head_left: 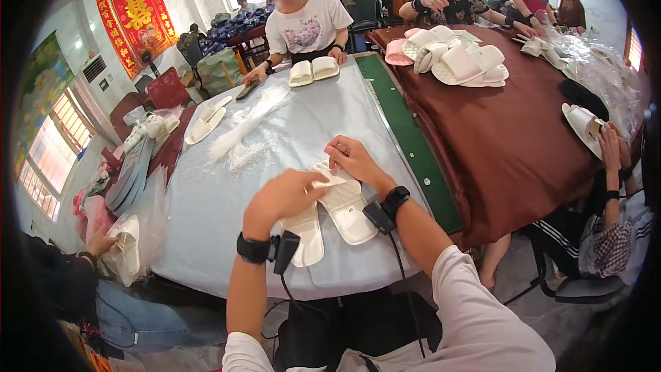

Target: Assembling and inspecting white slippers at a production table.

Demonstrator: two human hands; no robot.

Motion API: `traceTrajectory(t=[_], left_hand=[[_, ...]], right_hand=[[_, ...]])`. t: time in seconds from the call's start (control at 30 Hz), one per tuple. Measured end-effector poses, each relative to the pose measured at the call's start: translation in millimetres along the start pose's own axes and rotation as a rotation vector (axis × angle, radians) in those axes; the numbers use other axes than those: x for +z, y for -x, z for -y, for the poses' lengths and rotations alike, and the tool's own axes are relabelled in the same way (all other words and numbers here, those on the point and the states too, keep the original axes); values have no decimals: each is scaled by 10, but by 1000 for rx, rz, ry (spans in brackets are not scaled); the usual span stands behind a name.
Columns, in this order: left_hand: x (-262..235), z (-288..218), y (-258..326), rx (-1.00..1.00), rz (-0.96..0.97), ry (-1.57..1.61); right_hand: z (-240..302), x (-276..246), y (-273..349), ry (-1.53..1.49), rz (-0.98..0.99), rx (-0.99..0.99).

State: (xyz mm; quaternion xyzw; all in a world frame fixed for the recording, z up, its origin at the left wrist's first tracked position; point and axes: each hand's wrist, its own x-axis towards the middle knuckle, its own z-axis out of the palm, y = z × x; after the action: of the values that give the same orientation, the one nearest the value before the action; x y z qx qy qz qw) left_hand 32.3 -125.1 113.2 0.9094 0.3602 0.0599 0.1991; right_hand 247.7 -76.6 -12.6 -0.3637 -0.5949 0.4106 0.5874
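A pair of white open-toe slippers lies on the pale blue cloth in front of me, soles toward me. The left slipper [303, 238] is partly covered by my left hand [286, 196], whose fingers reach rightward over the straps, apart and slightly blurred. Closed at the far end of the right slipper [350, 217] are the bent fingers of my right hand [357, 164], with the thumb and fingertips at the strap's edge. The strap between my hands is partly hidden. Both wrists wear black bands with small boxes and cables.
White plastic strands [244, 131] lie beyond my left hand, near another slipper pair [208, 120]. A co-worker [310, 21] across the table has slippers [313, 71] and a brush [246, 89]. A green strip [396, 117] separates my table from a brown-covered one [475, 158] bearing piled slippers [471, 62].
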Motion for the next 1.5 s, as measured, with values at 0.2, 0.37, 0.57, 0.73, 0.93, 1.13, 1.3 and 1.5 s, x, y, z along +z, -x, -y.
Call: traceTrajectory(t=[0.2,0.37,0.57,0.73,0.93,1.13,1.3,1.5], left_hand=[[120,560,-639,37,-320,564],[524,822,-957,2,-379,796],[720,760,-897,55,-373,860],[692,822,-889,118,-579,981],[663,772,-911,150,-685,1372],[622,927,-779,190,-896,1804],[467,927,-663,2,-1188,1897],[411,849,-577,-122,-1356,1789]], right_hand=[[151,50,20,-44,18,70],[134,74,-14,-51,-66,52],[138,82,1,-41,-87,44],[79,112,-13,97,-19,57],[146,8,-12,31,19,107],[100,28,-57,-146,-122,90],[-40,-81,-80,-188,-311,33],[-112,-167,-107,-522,-835,-114]])
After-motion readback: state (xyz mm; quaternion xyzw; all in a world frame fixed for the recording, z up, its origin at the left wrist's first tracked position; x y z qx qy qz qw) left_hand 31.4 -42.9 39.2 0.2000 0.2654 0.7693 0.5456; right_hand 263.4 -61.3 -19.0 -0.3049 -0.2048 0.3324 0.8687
